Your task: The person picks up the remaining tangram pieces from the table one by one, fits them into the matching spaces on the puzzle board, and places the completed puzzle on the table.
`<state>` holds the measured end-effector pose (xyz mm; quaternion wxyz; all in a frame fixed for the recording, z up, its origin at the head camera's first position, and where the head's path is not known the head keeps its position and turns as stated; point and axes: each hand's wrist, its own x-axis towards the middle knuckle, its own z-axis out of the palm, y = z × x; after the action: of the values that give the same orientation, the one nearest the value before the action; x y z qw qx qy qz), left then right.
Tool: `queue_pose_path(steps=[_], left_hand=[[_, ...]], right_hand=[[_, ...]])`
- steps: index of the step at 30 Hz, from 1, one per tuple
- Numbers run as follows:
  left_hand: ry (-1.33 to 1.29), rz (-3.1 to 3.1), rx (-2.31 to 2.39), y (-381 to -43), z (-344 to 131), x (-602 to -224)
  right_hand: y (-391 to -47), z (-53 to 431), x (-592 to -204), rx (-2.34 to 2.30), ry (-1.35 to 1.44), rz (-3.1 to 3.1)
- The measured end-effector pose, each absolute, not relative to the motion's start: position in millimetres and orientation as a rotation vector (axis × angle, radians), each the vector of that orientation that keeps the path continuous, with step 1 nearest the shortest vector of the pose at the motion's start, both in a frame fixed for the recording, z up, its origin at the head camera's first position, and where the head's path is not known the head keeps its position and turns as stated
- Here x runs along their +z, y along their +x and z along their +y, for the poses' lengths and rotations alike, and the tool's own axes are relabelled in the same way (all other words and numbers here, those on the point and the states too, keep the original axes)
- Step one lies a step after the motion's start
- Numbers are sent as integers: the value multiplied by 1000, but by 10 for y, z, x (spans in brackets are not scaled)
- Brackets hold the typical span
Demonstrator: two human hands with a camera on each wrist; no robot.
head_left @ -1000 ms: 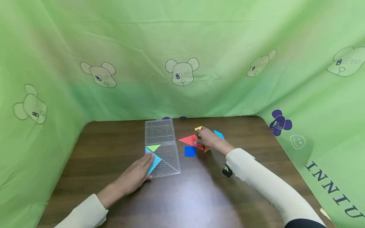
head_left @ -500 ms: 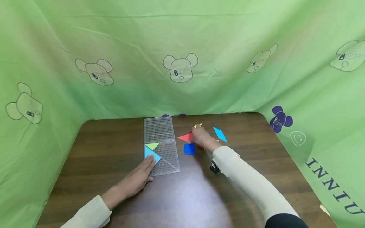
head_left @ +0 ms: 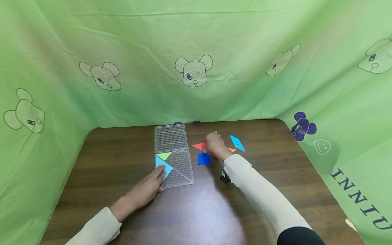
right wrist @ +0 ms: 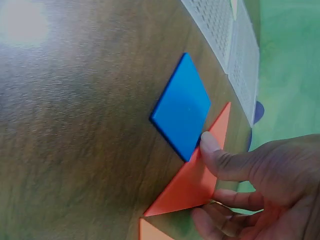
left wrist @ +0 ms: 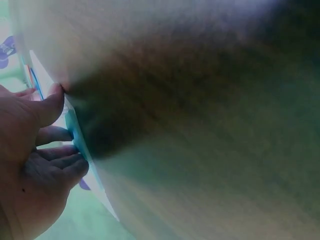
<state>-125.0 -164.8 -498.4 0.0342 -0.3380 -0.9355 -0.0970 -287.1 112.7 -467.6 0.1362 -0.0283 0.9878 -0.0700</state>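
My left hand [head_left: 147, 186] lies over the near half of a hinged clear plastic case [head_left: 182, 163], fingers extended onto a light blue triangle tile [head_left: 159, 161] inside it. Its thumb touches the case's near edge in the left wrist view. A light green triangle [head_left: 164, 156] sits above the light blue one. On the table to the right, my right hand [head_left: 215, 144] pinches a red triangle tile [right wrist: 187, 187] between thumb and fingers at opposite edges. Close by the thumb lies a dark blue square tile [right wrist: 182, 110].
An orange triangle [head_left: 232, 149] lies right of the right hand, and beyond it a blue parallelogram [head_left: 237, 143]. A bit of yellow tile [head_left: 215, 132] shows behind the right hand. The case's far half [head_left: 170, 137] lies flat. Green printed cloth [head_left: 196, 102] encloses the table's back and sides.
My right hand has shifted from over the right part of the red triangle to its middle and taken hold of it, uncovering the blue parallelogram. The left hand stays on the light blue triangle.
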Motion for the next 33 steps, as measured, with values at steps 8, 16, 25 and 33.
queue_pose_path(steps=[8,16,25,33], left_hand=[[-1045,-2926,-272,-1284,-1648,-4932],[-1056,-2914,-267,-1294,-1634,-4910],[-1023,-2939,-286,-1277,-1645,-4928],[-1016,-2901,-290,-1278,-1645,-4988]], right_hand=[[-2948,1119,-4633,-219,-98,2825],[-3020,1203,-4629,-209,-60,2723],[-2982,1346,-4693,-541,-57,2775],[-3026,1511,-4580,-862,5,2774]])
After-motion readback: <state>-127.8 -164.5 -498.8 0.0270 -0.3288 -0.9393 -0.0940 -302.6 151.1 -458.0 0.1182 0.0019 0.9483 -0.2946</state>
